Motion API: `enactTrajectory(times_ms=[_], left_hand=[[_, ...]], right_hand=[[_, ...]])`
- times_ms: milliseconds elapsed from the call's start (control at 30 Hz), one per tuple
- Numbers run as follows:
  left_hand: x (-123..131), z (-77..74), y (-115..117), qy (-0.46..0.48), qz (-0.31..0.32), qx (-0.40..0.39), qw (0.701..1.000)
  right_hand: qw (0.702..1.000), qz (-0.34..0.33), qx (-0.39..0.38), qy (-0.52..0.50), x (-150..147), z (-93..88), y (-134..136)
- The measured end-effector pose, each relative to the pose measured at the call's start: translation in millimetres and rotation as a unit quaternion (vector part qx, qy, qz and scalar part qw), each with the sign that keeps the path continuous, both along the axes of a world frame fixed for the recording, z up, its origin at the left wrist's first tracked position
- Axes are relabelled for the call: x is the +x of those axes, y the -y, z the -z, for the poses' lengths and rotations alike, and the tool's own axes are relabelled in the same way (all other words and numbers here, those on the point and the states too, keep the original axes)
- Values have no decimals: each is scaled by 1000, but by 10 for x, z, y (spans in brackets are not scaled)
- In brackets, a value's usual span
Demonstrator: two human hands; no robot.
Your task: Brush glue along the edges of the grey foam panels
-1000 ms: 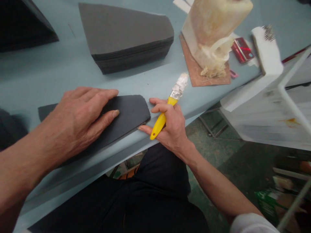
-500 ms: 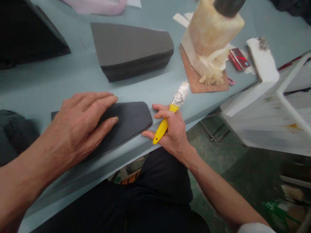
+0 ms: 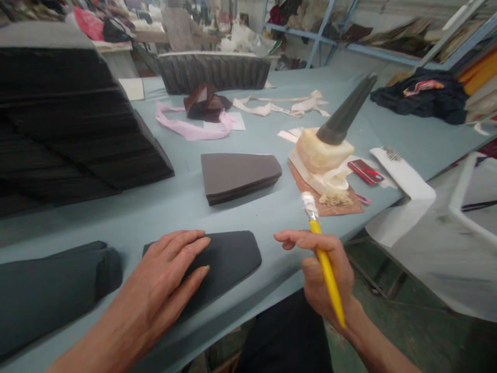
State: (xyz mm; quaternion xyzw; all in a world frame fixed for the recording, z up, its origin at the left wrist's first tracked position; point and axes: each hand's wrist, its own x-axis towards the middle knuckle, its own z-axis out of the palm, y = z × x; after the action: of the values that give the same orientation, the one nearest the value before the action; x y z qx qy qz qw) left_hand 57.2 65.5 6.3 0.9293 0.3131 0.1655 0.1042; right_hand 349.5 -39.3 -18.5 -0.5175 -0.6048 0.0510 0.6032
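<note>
While our left hand (image 3: 155, 300) lies open and flat on the dark grey wedge-shaped foam piece (image 3: 233, 256) at the near edge of the pale blue table (image 3: 163, 207), our right hand (image 3: 317, 282) grips the yellow-handled brush (image 3: 325, 269) just right of that piece. Its long axis runs nearly upright in view, with the white caked bristles pointing away from us toward the yellowish glue-crusted pot (image 3: 316, 155), which holds a dark tapered cone (image 3: 345, 116) leaning right

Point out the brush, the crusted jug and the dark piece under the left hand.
brush (image 3: 326, 269), head view, on its yellow handle.
crusted jug (image 3: 318, 151), head view, on its pale side.
dark piece (image 3: 236, 255), head view, on its bare right end.
</note>
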Motion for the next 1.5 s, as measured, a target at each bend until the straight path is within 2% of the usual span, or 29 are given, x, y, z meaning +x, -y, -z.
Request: enactTrajectory(times_ms=[100,200,300,400,533,700,800,967,1200,1267,1367,1500], left_hand=[[70,-155,-129,19,5,10,1000],[170,-390,-383,40,-13,16,999],[315,-603,-743,26,-17,-5,999],[506,-690,-1121,22,-8,-20,1000],[793,-653,-1499,14,41,-25,999],[1036,-562,-1728,-15,73,-44,996],[1068,-501,-1790,-39,103,-64,992],[1038,-420,-1809,-35,117,-55,991],[1025,-331,-1791,-21,155,-17,988],[1023,-328,-1795,-23,156,-16,987],[1012,-346,-1827,-19,155,-39,987],[998,-360,-1922,-8,145,-126,981]], right_hand=[[990,-37,-11,-137,-10,-305,-188],[974,-65,-37,-216,21,-504,-438],[964,-53,-52,-254,63,-554,-691],[963,-32,-62,-261,67,-530,-883],[967,-30,-90,-235,28,-519,-1038],[964,-62,-118,-232,-25,-545,-1171],[959,-67,-130,-243,-67,-557,-1234],[945,-64,-143,-287,-92,-526,-1294],[899,-59,-178,-396,-30,-511,-1271],[900,-62,-184,-390,-13,-520,-1258],[918,-58,-179,-350,-6,-529,-1256],[950,-60,-158,-263,-45,-561,-1297]])
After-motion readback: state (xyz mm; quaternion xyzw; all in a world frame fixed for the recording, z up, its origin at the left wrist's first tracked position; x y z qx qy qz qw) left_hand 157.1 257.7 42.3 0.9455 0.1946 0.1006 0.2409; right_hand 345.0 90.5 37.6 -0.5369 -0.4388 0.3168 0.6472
